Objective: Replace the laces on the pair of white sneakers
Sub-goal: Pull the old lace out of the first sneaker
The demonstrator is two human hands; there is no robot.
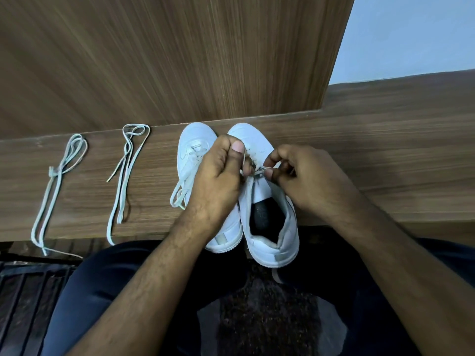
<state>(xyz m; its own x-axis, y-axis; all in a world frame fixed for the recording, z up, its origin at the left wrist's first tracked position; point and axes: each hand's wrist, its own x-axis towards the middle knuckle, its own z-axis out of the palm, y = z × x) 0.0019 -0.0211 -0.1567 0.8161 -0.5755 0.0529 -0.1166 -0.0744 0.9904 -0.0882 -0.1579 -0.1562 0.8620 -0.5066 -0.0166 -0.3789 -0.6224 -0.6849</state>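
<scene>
Two white sneakers stand side by side on a wooden ledge [385,155], toes pointing away from me. The left sneaker [191,150] is laced, and its bow hangs off its left side. Over the right sneaker [272,227], both my hands work at the lace [258,172] above the tongue. My left hand [218,181] pinches one part of this lace between thumb and curled fingers. My right hand [295,176] pinches the other part just to the right. My hands hide most of the eyelets.
Two loose pale laces lie on the ledge to the left: a knotted one [55,186] at the far left and another [126,173] nearer the sneakers. A wooden panel [167,60] rises right behind the ledge. My legs in dark trousers [108,278] are below.
</scene>
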